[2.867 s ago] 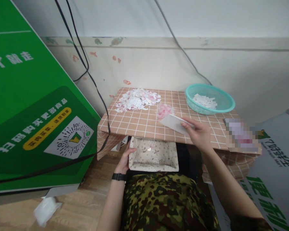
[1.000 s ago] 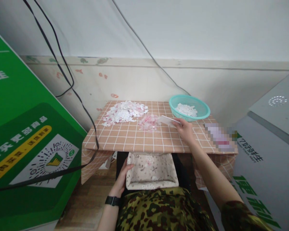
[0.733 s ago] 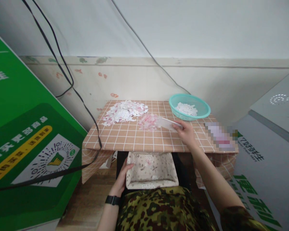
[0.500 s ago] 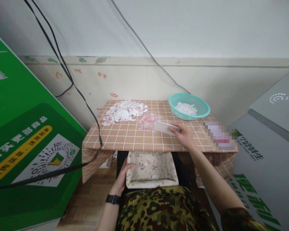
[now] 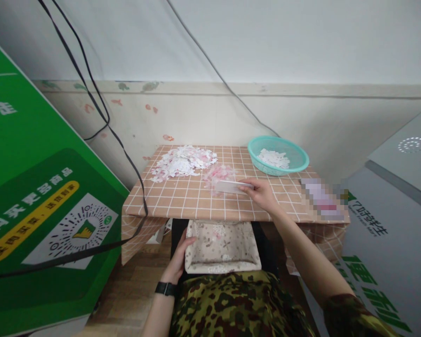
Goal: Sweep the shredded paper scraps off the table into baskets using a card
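My right hand (image 5: pixel 259 193) grips one end of a flat white card-like piece (image 5: pixel 228 186), held on edge just above the table. The card's left part sits against a small heap of pink and whitish scraps (image 5: pixel 219 173). My left hand (image 5: pixel 182 252) is wrapped around the left side of a flower-patterned, shallow fabric tray (image 5: pixel 224 245) at my lap, its thumb over the rim. The tray lies below the table's front edge with its inside showing. A larger pile of white and pink paper-like scraps (image 5: pixel 182 163) lies at the table's back left.
A turquoise plastic basket (image 5: pixel 296 161) with white scraps in it stands at the back right of the checked tablecloth (image 5: pixel 182 201). A blurred-out item (image 5: pixel 321 199) lies at the right edge. A black cable (image 5: pixel 126 157) hangs at the left, before a green sign panel (image 5: pixel 28 140).
My right hand has moved the white card left and turned it nearly parallel to the table's front edge, against the pink scraps. My left hand keeps its hold on the tray.
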The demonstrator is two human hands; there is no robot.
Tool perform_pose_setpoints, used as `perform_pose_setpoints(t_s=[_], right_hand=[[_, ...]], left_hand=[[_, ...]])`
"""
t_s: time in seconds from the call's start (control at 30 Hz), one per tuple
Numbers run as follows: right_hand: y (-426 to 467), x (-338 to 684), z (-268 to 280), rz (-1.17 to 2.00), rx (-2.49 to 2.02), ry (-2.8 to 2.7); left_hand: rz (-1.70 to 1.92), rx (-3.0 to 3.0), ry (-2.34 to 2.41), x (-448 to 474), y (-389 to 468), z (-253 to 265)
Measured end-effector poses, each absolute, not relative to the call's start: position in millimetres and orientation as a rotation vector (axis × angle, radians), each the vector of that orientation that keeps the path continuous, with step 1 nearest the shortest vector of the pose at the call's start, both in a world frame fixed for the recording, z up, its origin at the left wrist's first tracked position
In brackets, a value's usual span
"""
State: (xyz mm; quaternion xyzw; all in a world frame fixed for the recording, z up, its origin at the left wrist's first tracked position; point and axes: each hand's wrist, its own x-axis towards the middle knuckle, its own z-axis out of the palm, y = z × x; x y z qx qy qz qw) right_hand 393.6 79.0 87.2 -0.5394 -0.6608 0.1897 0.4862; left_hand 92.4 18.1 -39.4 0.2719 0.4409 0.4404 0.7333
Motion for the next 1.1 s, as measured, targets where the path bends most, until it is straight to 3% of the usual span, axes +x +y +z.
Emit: perform_pose_setpoints(t_s=[0.97,1.1], right_hand=[[89,429,126,0.757,-1.307,-1.866],[85,438,130,0.674,-1.351,-1.782]], left_hand=[[0.939,0.612,0.927,87,21,-47],[0.938,0.619,0.912,86,21,-49]])
